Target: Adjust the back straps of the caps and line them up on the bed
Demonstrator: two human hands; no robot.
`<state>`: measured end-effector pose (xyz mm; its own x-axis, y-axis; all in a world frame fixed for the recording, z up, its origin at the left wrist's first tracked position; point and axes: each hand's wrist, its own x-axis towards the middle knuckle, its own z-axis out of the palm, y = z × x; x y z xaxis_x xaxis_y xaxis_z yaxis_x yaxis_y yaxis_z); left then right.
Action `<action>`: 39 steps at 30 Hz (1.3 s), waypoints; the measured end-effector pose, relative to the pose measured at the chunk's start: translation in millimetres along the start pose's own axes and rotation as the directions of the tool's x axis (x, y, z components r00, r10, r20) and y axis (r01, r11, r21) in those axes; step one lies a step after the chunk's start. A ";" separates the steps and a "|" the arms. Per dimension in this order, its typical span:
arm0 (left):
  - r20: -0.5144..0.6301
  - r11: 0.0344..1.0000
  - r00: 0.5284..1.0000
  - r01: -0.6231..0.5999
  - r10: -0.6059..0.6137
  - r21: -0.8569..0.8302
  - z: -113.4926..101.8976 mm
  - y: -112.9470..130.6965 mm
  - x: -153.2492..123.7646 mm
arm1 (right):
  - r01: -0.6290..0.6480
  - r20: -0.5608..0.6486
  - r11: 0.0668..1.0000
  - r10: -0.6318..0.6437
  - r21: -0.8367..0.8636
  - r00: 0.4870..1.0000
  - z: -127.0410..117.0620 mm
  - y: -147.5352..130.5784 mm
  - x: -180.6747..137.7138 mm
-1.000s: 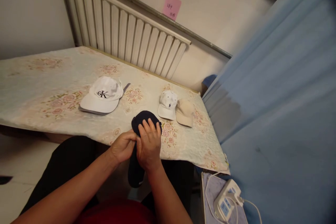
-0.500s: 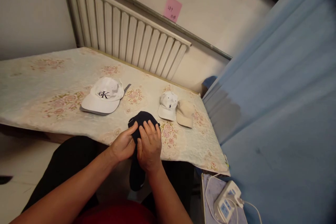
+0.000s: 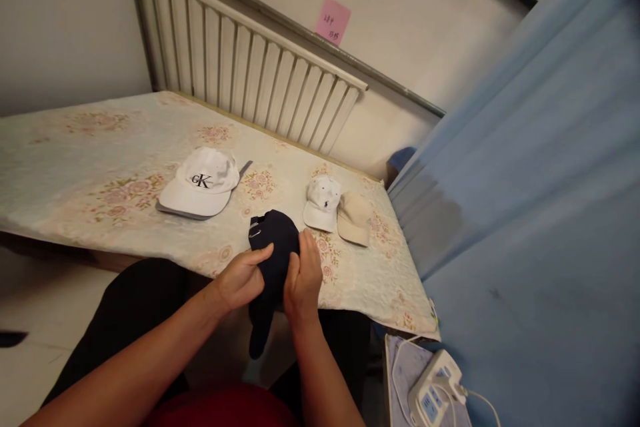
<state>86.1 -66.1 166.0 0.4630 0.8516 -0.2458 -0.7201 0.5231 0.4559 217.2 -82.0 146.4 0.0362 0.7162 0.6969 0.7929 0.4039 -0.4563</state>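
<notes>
A dark navy cap (image 3: 273, 240) is held at the near edge of the table, its brim hanging down past the edge. My left hand (image 3: 243, 280) grips its left side with fingers closed. Pressed against the cap's right side, my right hand (image 3: 303, 280) also holds it, fingers together. Farther back on the flowered tablecloth (image 3: 100, 167) lie a white cap with a black logo (image 3: 200, 181), a small white cap (image 3: 320, 201) and a beige cap (image 3: 354, 216) touching it.
A white radiator (image 3: 250, 73) runs along the wall behind the table, with a pink note (image 3: 332, 21) above it. A blue curtain (image 3: 540, 180) fills the right side. A white power strip (image 3: 433, 390) lies low at the right.
My right hand has slid off the top of the navy cap to its right side. The cap has turned, so more of its crown and a small strap at its back show.
</notes>
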 end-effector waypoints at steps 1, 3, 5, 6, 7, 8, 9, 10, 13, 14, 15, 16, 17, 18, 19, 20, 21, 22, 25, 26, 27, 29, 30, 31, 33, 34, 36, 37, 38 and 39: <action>-0.016 1.000 1.000 -0.024 0.024 -0.006 0.6 -0.3 0.3 | 0.094 0.011 0.995 -0.094 -0.028 0.996 -1.0 -6.2 0.9; -0.024 0.999 1.000 -0.019 0.018 -0.028 2.9 0.3 -0.5 | 0.242 0.054 0.967 -0.239 -0.076 0.970 -1.5 -17.4 2.6; 0.002 0.998 0.999 0.035 -0.034 -0.055 5.6 2.1 -2.5 | 0.299 0.092 0.948 -0.290 -0.111 0.953 -0.3 -23.8 3.2; 0.019 0.997 0.999 0.048 -0.047 -0.065 6.4 3.1 -3.5 | 0.297 0.100 0.947 -0.286 -0.123 0.953 0.6 -24.5 3.1; 0.031 0.996 0.999 0.043 -0.040 -0.073 6.7 3.9 -4.4 | 0.282 0.104 0.950 -0.269 -0.131 0.957 1.7 -23.5 2.5; 0.040 0.997 0.999 0.024 -0.021 -0.080 6.4 4.4 -4.8 | 0.259 0.103 0.957 -0.246 -0.132 0.964 2.7 -21.2 1.7; 0.048 0.996 0.999 0.003 0.001 -0.085 5.4 4.5 -4.9 | 0.231 0.099 0.965 -0.219 -0.125 0.971 3.5 -17.8 0.6; 0.056 0.996 0.998 -0.015 0.020 -0.089 4.1 4.2 -4.7 | 0.197 0.092 0.974 -0.188 -0.110 0.978 4.1 -13.7 -0.7; 0.091 0.996 0.994 -0.054 0.061 -0.077 0.2 1.4 -3.0 | 0.059 0.068 0.998 -0.057 -0.034 0.996 4.5 -1.7 -4.4; 0.106 0.996 0.992 -0.064 0.071 -0.069 -0.3 0.3 -2.5 | 0.007 0.059 1.000 -0.007 -0.009 0.998 4.2 1.2 -5.2; 0.121 0.995 0.989 -0.073 0.080 -0.060 -0.3 -0.6 -2.3 | -0.038 0.049 0.999 0.038 0.010 0.998 3.6 3.0 -5.8; 0.132 0.995 0.987 -0.082 0.088 -0.052 0.3 -1.3 -2.3 | -0.070 0.037 0.997 0.069 0.023 0.997 2.8 3.7 -5.9; 0.137 0.995 0.986 -0.090 0.095 -0.043 1.4 -1.6 -2.5 | -0.081 0.025 0.996 0.080 0.030 0.996 1.8 3.2 -5.7; 0.135 0.995 0.986 -0.098 0.101 -0.035 2.7 -1.5 -3.0 | -0.070 0.012 0.997 0.070 0.033 0.997 0.6 1.5 -5.1; 0.128 0.994 0.986 -0.107 0.110 -0.028 4.2 -1.2 -3.7 | -0.041 0.001 0.999 0.041 0.031 0.999 -0.8 -1.1 -4.3; 0.119 0.993 0.986 -0.117 0.119 -0.025 5.7 -0.7 -4.4 | 0.003 -0.008 1.000 -0.003 0.025 1.000 -2.3 -4.5 -3.3; 0.110 0.992 0.986 -0.126 0.128 -0.026 7.1 0.0 -5.3 | 0.054 -0.013 0.998 -0.053 0.016 0.998 -3.7 -8.4 -2.1; 0.102 0.991 0.986 -0.132 0.135 -0.031 8.4 0.7 -6.2 | 0.104 -0.014 0.995 -0.104 0.004 0.994 -5.1 -12.4 -1.0; 0.091 0.990 0.987 -0.129 0.134 -0.056 11.6 2.6 -9.0 | 0.223 -0.002 0.974 -0.223 -0.038 0.975 -8.3 -23.1 1.8; 0.084 0.990 0.988 -0.124 0.129 -0.062 12.8 3.1 -9.9 | 0.251 0.006 0.967 -0.251 -0.049 0.968 -8.9 -25.6 2.4; 0.072 0.991 0.990 -0.119 0.123 -0.064 14.0 3.4 -10.7 | 0.276 0.017 0.959 -0.275 -0.058 0.961 -9.1 -27.5 2.8; 0.034 0.992 0.993 -0.110 0.112 -0.056 16.3 3.6 -11.8 | 0.311 0.037 0.947 -0.309 -0.077 0.950 -8.9 -29.3 3.2; 0.018 0.993 0.993 -0.112 0.113 -0.048 17.2 3.5 -12.1 | 0.318 0.047 0.944 -0.315 -0.088 0.948 -8.5 -29.2 3.2; 0.010 0.992 0.993 -0.119 0.120 -0.042 17.9 3.3 -12.3 | 0.318 0.053 0.943 -0.314 -0.098 0.948 -8.0 -28.5 3.1; 0.024 0.989 0.989 -0.144 0.145 -0.037 18.1 2.7 -12.5 | 0.298 0.058 0.949 -0.293 -0.105 0.954 -6.6 -25.3 2.6; 0.043 0.987 0.986 -0.157 0.158 -0.036 17.8 2.3 -12.7 | 0.278 0.054 0.955 -0.274 -0.102 0.960 -5.9 -23.1 2.2; 0.091 0.985 0.981 -0.168 0.170 -0.028 16.5 1.5 -12.9 | 0.225 0.036 0.971 -0.222 -0.083 0.974 -4.4 -18.1 1.0; 0.114 0.985 0.978 -0.171 0.173 -0.021 15.7 1.2 -13.0 | 0.191 0.026 0.979 -0.190 -0.068 0.981 -3.8 -15.6 0.3; 0.134 0.984 0.975 -0.175 0.175 -0.013 15.1 0.9 -13.0 | 0.153 0.016 0.987 -0.152 -0.053 0.988 -3.3 -13.4 -0.4; 0.150 0.984 0.973 -0.179 0.178 -0.006 14.8 0.9 -13.1 | 0.116 0.007 0.993 -0.116 -0.039 0.993 -3.0 -11.7 -1.0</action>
<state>87.1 -77.3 182.3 0.3997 0.9161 -0.0298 -0.7945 0.3625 0.4872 209.7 -89.2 152.7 -0.0602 0.6690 0.7408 0.8150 0.4614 -0.3505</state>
